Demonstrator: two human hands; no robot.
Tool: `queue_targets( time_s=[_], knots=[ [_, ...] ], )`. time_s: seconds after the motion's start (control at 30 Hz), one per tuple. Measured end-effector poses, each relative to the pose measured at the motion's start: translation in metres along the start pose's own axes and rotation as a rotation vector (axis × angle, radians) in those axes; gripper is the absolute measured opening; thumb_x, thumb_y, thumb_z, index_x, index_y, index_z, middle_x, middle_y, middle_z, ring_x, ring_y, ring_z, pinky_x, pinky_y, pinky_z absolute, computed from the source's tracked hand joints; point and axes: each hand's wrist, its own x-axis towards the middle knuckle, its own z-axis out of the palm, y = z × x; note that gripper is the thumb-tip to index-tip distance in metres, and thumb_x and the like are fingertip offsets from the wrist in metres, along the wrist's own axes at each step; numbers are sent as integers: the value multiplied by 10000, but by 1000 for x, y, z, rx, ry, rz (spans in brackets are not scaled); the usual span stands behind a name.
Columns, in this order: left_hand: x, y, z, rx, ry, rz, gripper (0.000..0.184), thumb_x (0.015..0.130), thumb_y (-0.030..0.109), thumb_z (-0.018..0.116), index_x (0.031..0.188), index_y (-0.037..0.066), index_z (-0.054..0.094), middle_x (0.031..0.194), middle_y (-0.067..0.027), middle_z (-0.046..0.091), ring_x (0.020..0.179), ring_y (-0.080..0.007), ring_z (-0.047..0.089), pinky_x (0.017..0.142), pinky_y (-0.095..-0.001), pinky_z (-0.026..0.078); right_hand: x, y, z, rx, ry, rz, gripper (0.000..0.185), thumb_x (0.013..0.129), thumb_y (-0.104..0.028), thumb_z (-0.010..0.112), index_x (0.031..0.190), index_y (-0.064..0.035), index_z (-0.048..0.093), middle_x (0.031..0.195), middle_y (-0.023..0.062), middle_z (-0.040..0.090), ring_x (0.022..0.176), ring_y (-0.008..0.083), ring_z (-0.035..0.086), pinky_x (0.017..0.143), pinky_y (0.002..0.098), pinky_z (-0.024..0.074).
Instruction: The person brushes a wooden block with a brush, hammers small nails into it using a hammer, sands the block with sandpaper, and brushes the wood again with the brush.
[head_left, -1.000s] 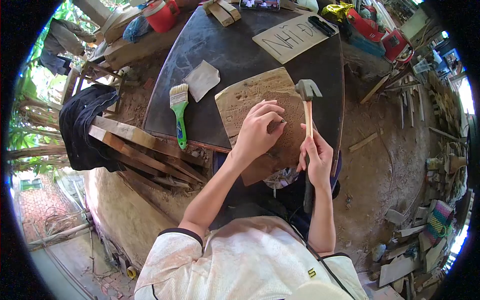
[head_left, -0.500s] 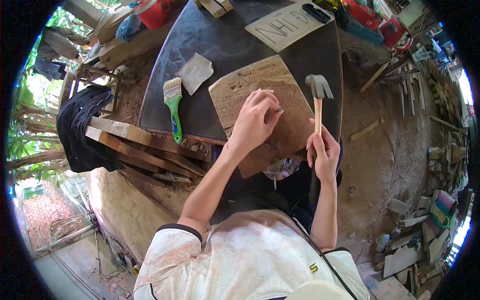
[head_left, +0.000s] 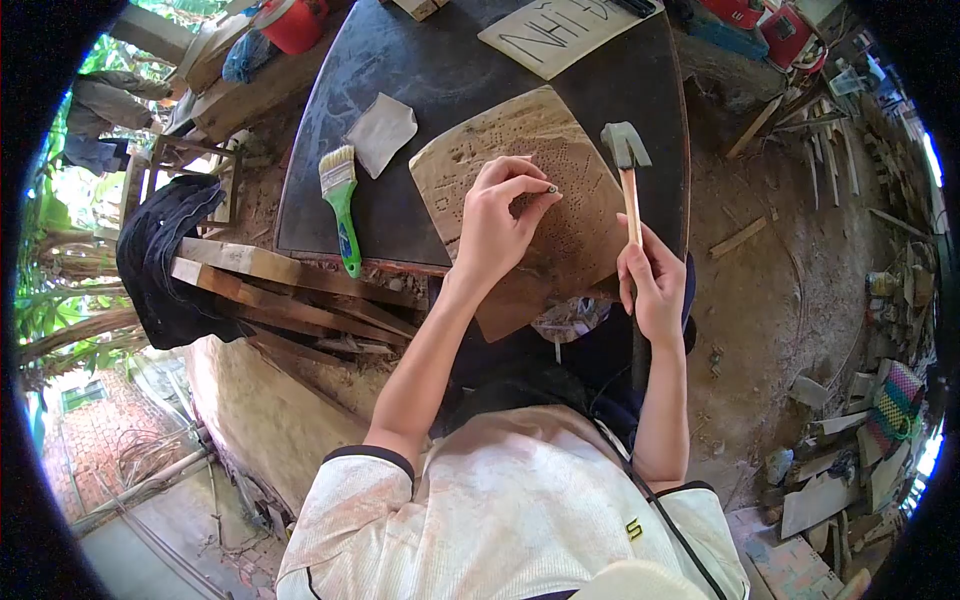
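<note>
Over a brown wooden board (head_left: 590,230) marked with many small holes, my left hand (head_left: 500,218) pinches a short dark metal piece (head_left: 553,189) between thumb and finger. My right hand (head_left: 652,285) is wrapped round the wooden handle of a hammer (head_left: 627,150), beside the board's right edge, with the metal head upward. To the left of the board on the dark table (head_left: 430,60) lie a brush (head_left: 341,205) with a green handle and a pale flat piece (head_left: 381,135).
A lettered sign (head_left: 550,35) lies at the table's far side. Wooden beams (head_left: 260,290) and a black cloth (head_left: 170,260) are at the left. A red bucket (head_left: 291,24) stands at the back left. Wood scraps (head_left: 820,500) lie on the ground at right.
The view has shifted, so the table and board sit higher in it. My left hand still pinches the small piece over the board; the hammer head has tilted and stands slightly farther from that hand.
</note>
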Motion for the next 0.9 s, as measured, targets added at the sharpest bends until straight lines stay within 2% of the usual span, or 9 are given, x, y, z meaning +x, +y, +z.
queue_targets(
  time_s=[0.37,0.57,0.73,0.9],
  knots=[
    [0,0,4,74,19,57,153,847,82,891,970,11,835,1093,-100,758,1162,-321,698,1017,-445,562,-3,-3,2,26,-7,-2,485,1158,-277,633,1545,14,613,773,-65,558,512,-8,468,436,196,342],
    [0,1,3,93,10,47,144,839,81,899,962,36,839,1094,-87,777,1213,-321,717,1052,-453,560,-35,-21,5,165,-131,27,528,1159,-297,631,1551,53,582,771,-50,578,505,9,490,435,206,344],
    [-1,0,4,89,15,54,151,845,83,886,972,18,834,1096,-86,759,1200,-322,693,1041,-442,561,-50,-30,17,193,-217,78,523,1161,-297,624,1546,56,584,769,-28,584,496,21,479,429,211,352],
    [-2,-1,3,99,3,55,153,858,88,878,977,5,829,1105,-89,750,1182,-323,684,1030,-436,564,-54,-40,32,208,-209,145,508,1170,-282,609,1546,59,581,771,-32,558,488,21,465,414,214,348]
  ],
)
